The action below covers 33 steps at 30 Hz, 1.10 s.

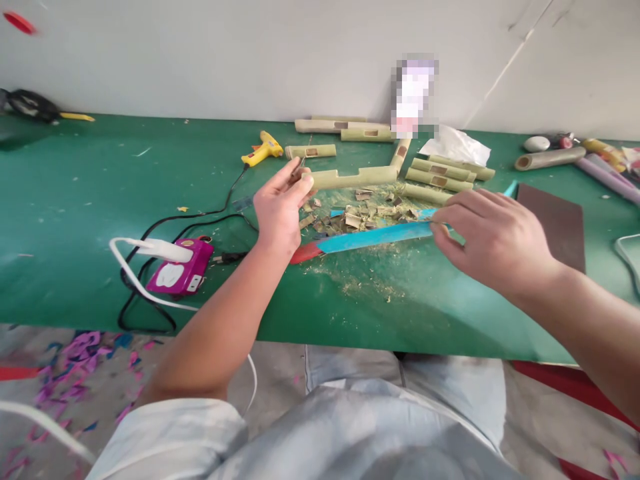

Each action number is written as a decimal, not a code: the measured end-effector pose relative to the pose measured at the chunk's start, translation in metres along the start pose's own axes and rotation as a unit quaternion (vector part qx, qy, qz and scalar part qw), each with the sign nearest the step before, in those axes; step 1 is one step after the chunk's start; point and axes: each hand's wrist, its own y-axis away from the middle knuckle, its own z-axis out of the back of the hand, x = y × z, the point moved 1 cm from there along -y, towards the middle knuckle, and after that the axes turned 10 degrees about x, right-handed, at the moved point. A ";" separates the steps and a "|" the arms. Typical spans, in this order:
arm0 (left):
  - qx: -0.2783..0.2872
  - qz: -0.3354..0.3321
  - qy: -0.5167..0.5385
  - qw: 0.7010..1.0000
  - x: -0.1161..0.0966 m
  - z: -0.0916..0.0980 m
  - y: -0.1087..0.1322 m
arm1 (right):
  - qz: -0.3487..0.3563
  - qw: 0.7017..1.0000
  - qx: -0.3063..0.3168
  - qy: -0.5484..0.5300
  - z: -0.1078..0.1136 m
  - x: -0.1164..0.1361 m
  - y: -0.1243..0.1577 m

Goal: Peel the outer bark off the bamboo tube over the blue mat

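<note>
My left hand is closed around the left end of a pale green bamboo tube with a notch cut in its upper side. A thin dark tip shows by the fingers. The tube is raised above the bench, its right end near another slotted bamboo piece. My right hand has thumb and fingertips pinched together over a long blue blade-like strip with a red end. Whether the fingers grip that strip or something small is hidden. Bamboo chips and sawdust lie behind the strip.
Several cut bamboo tubes lie beyond my hands. A yellow glue gun, a purple power strip and tangled cords are on the left. A brown sheet lies right. A blurred-out device leans on the wall.
</note>
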 end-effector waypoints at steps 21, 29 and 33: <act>0.055 -0.002 -0.027 0.998 0.011 -0.009 0.012 | 0.157 0.985 0.043 -0.065 -0.051 0.023 0.090; 0.048 0.009 -0.021 0.999 0.018 -0.007 0.007 | 0.201 0.976 0.058 -0.052 -0.069 0.036 0.080; 0.041 0.016 -0.018 0.999 0.016 -0.008 0.008 | 0.203 0.976 0.055 -0.047 -0.074 0.045 0.072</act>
